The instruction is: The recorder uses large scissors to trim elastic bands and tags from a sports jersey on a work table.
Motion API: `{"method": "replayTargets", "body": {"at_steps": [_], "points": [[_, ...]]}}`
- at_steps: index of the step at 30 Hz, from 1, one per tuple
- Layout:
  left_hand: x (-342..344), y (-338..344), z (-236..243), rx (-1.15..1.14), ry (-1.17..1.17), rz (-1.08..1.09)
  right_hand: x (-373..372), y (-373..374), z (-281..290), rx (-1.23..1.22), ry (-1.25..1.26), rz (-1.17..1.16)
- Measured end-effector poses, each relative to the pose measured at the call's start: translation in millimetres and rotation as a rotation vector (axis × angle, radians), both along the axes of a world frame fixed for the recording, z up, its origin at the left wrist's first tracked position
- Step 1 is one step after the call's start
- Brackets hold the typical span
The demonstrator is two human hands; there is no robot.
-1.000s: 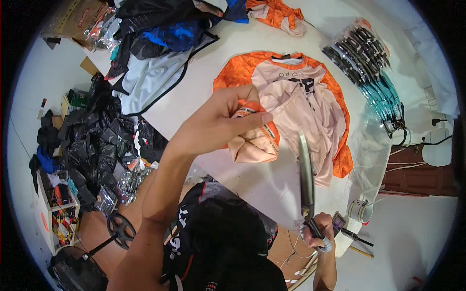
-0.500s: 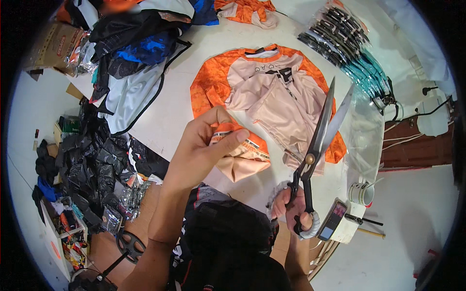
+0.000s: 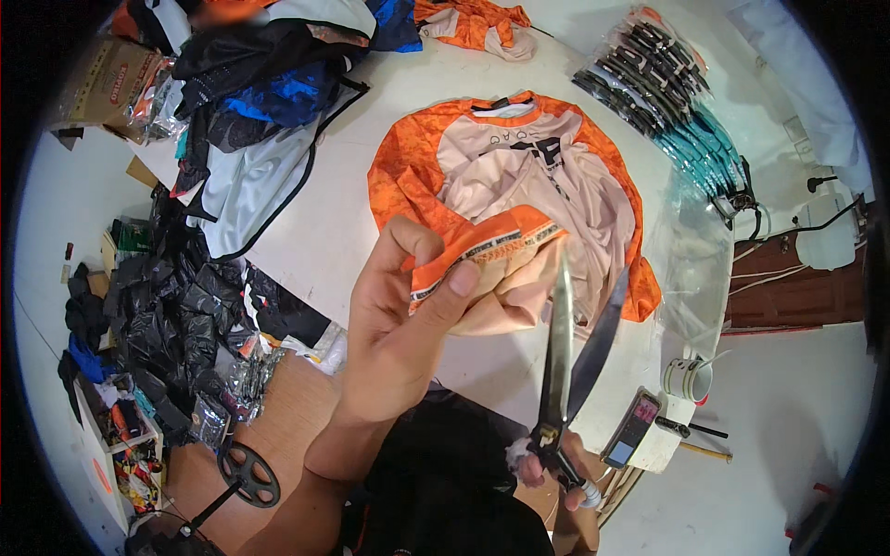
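An orange and pale pink long-sleeved jersey (image 3: 519, 190) lies spread on the white table, its collar at the far side. My left hand (image 3: 399, 320) pinches a turned-up edge of it, lifted toward me, with an orange band and a printed tape along the seam. In my right hand (image 3: 561, 473) is a pair of large scissors (image 3: 553, 371) with black handles, fingers through the loops. The blades stand parted and point away from me. One blade tip reaches close to the lifted edge; whether it touches the cloth I cannot tell.
A heap of garments (image 3: 269, 93) covers the table's far left. Bagged clothes (image 3: 681, 102) lie in a row at the far right. A phone (image 3: 634, 428) and a mug (image 3: 687, 379) sit near the right edge. Black plastic bags (image 3: 176, 306) are piled at the left.
My left hand has moved slightly right, and the taped seam is stretched out more in view. The scissors have come down and left, close to the lifted edge.
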State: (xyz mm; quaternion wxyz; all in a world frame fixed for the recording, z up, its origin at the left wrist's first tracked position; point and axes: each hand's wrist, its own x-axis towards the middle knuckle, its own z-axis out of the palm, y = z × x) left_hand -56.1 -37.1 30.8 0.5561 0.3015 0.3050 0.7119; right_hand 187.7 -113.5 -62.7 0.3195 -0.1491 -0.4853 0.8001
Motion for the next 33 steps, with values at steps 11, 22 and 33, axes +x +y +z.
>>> {"method": "replayTargets", "body": {"at_steps": [11,22,33], "points": [[8.4,6.3,5.9,0.051,-0.07,-0.081,-1.4,17.6,-28.7,-0.126,0.376,0.29],[17.1,11.5,7.2,0.077,-0.249,-0.174,4.9,21.8,-13.6,-0.23,0.252,0.275],[15.3,8.8,10.7,-0.041,-0.443,-0.332,2.7,20.6,-17.2,-0.14,0.238,0.204]]}}
